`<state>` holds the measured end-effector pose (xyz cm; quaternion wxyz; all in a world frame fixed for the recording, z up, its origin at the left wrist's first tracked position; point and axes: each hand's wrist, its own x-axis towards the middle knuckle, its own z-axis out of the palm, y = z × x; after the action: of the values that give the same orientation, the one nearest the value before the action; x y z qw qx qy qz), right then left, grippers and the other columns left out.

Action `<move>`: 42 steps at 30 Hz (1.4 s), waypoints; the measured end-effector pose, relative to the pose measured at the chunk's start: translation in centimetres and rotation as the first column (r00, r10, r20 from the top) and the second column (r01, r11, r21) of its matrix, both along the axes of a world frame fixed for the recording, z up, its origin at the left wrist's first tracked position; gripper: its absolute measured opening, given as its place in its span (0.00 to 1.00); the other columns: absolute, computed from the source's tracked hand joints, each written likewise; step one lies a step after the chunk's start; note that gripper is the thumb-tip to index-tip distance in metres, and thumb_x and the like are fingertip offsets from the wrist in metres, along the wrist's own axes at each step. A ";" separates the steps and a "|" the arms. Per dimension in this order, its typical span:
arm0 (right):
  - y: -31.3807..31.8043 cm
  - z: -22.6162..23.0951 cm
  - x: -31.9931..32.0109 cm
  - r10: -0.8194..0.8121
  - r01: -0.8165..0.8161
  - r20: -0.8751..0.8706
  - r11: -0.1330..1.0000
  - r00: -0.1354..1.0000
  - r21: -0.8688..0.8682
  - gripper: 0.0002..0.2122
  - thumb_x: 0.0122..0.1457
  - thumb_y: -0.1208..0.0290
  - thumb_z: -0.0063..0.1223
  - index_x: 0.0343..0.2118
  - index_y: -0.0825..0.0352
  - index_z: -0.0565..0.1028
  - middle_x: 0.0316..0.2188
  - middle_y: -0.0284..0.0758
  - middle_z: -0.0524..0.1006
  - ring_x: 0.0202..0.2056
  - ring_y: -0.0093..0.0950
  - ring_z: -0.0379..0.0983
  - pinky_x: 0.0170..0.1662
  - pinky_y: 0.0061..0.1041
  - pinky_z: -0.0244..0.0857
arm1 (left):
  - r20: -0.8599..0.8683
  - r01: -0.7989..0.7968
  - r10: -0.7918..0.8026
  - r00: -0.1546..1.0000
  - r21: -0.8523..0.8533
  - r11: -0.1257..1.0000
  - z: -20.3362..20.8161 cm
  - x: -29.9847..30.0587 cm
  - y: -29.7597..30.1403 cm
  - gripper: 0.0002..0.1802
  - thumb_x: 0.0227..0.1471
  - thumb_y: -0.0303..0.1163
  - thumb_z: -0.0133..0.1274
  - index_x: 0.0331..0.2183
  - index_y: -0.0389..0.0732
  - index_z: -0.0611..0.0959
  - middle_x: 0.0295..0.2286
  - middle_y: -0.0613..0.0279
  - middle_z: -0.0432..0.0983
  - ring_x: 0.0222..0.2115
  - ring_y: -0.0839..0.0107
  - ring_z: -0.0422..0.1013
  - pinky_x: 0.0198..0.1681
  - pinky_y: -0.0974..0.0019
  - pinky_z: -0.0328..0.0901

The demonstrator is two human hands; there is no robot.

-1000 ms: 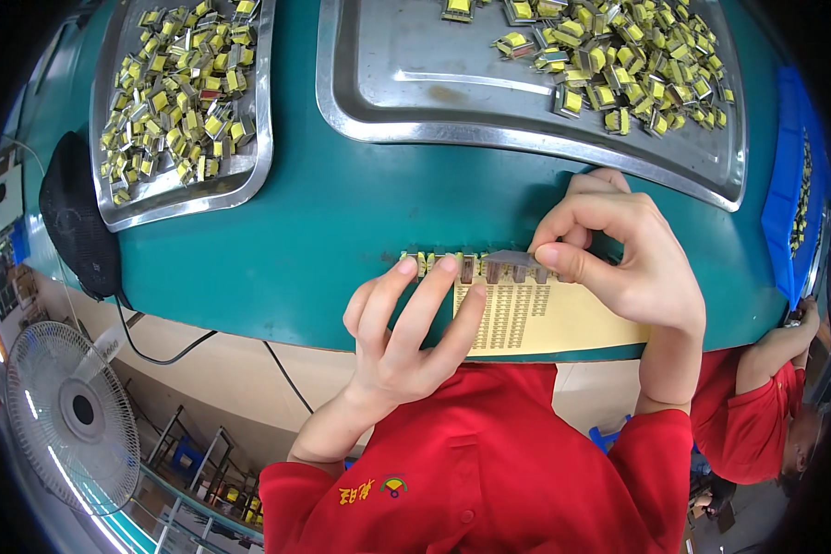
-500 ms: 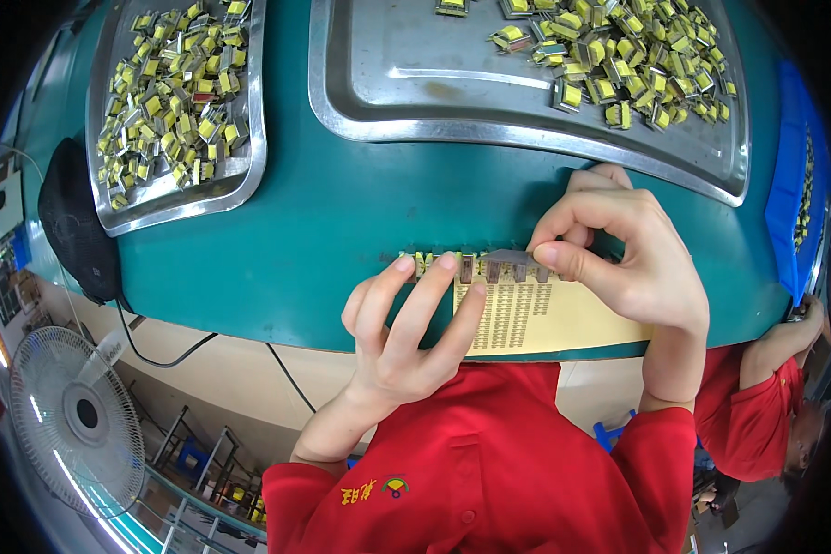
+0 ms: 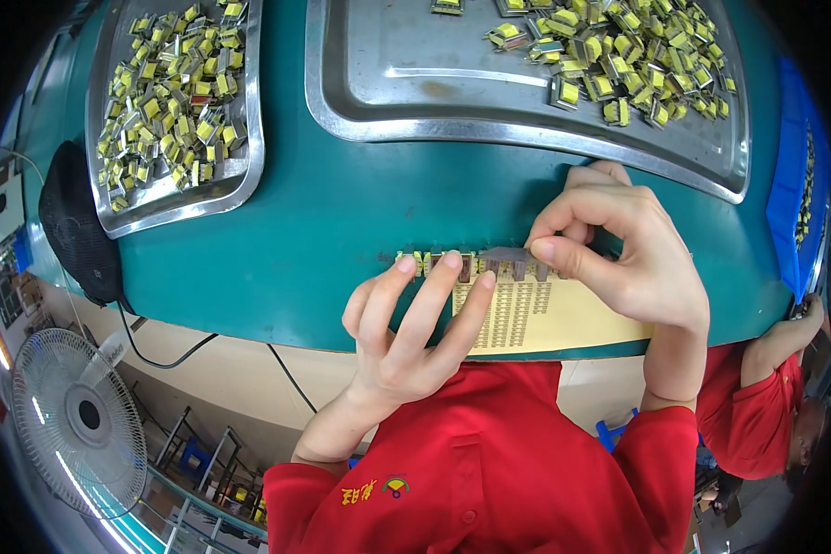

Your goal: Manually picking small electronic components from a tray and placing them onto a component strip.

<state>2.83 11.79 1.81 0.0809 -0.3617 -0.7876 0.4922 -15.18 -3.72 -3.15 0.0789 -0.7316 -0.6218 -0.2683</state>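
A row of small yellow-and-metal transformers (image 3: 441,265) lies on the green table in front of me. My left hand (image 3: 397,337) is open, its fingers spread, with the fingertips resting on the row. Above the row's right part, my right hand (image 3: 623,249) pinches a thin grey blade-like piece (image 3: 505,253) between thumb and forefinger. Its tip points left, at the transformers; its exact kind is unclear. A pale yellow label sheet (image 3: 582,323) with columns of small printed labels lies just below the row, partly under my right hand.
A metal tray (image 3: 249,175) piled with transformers stands at the far left, and a larger one (image 3: 415,129) at the far right. A black cloth-like item (image 3: 76,222) lies at the left edge. A fan (image 3: 78,415) stands lower left. Another person's arm (image 3: 785,342) and a blue bin (image 3: 785,185) are at right.
My left fingers have shifted slightly right along the row, the one nearest the blade-like piece most. My right hand stays nearly in place, still pinching that piece.
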 end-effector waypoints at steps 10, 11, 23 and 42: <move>0.4 0.6 0.2 -0.126 0.107 -0.091 0.975 0.988 -0.193 0.06 0.55 0.70 0.59 0.29 0.68 0.78 0.14 0.31 0.69 0.19 0.23 0.64 0.25 0.23 0.58 | -0.046 -0.001 0.001 0.999 0.008 1.000 0.4 0.2 0.3 0.11 0.50 0.30 0.56 0.38 0.52 0.85 0.47 0.66 0.75 0.49 0.61 0.64 0.47 0.62 0.60; 0.4 0.8 0.2 -0.107 0.089 -0.094 0.979 0.990 -0.184 0.06 0.55 0.70 0.59 0.29 0.68 0.78 0.14 0.31 0.69 0.19 0.22 0.64 0.26 0.23 0.59 | -0.043 0.000 0.001 0.999 0.011 1.000 0.5 0.3 0.3 0.11 0.50 0.30 0.56 0.38 0.52 0.85 0.47 0.66 0.75 0.49 0.61 0.64 0.47 0.62 0.60; 0.6 0.5 1.5 -0.119 0.099 -0.077 0.969 0.990 -0.226 0.05 0.53 0.73 0.63 0.28 0.69 0.80 0.21 0.29 0.72 0.24 0.18 0.64 0.28 0.20 0.59 | 0.039 -0.006 0.007 0.999 -0.019 1.000 1.1 1.1 0.4 0.12 0.48 0.29 0.54 0.36 0.51 0.84 0.48 0.60 0.74 0.49 0.61 0.64 0.48 0.62 0.60; 0.3 -0.7 1.5 -0.048 0.040 -0.138 0.997 0.989 -0.065 0.05 0.54 0.71 0.61 0.28 0.67 0.80 0.17 0.30 0.75 0.25 0.22 0.68 0.25 0.23 0.61 | 0.045 -0.002 0.004 0.999 -0.039 0.999 0.5 1.5 0.4 0.13 0.49 0.31 0.53 0.38 0.55 0.85 0.48 0.61 0.75 0.49 0.63 0.64 0.49 0.64 0.59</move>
<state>4.29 12.11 1.11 0.1351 -0.3461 -0.7562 0.5387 -13.65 -3.35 -2.62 0.0512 -0.7258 -0.6296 -0.2725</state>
